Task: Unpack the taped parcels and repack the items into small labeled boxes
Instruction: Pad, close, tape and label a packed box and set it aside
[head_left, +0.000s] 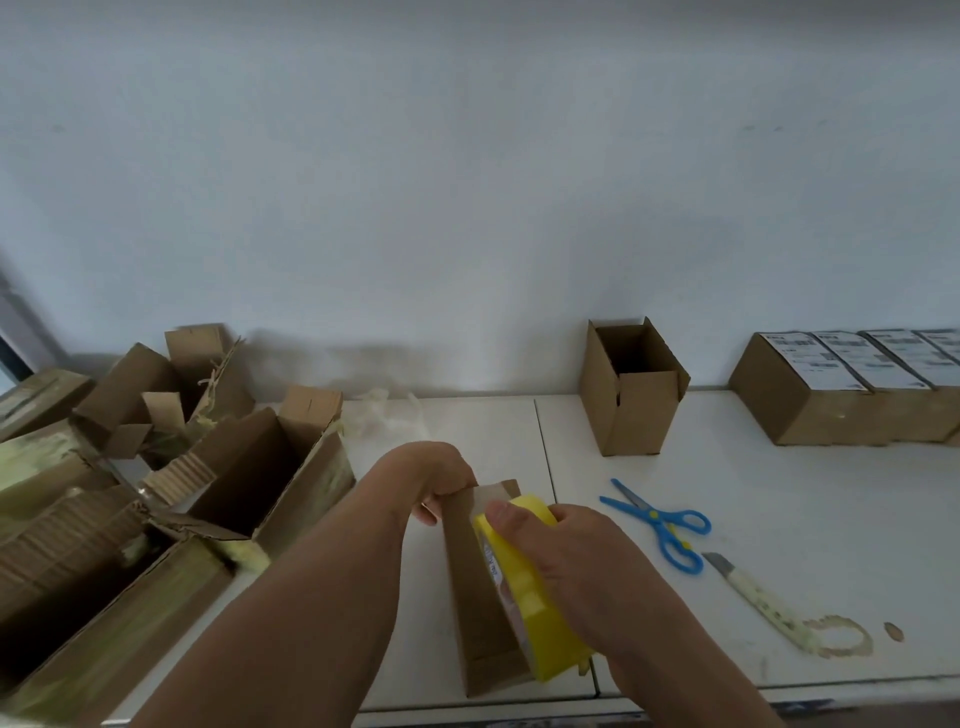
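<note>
A small brown cardboard box (475, 597) lies on the white table (779, 493) in front of me. My left hand (434, 475) grips its far end. My right hand (561, 556) holds a yellow roll of tape (530, 603) pressed against the box's top side. An open, upright small box (631, 395) stands at the back, right of centre. Several closed boxes with white labels (852, 389) sit in a row at the far right.
Opened, torn parcels with yellowish tape (156, 493) crowd the left side. Crumpled clear plastic (387, 421) lies behind my hands. Blue scissors (662, 525) and a utility knife (753, 597) lie to the right, near a tape scrap (844, 636). The wall runs close behind.
</note>
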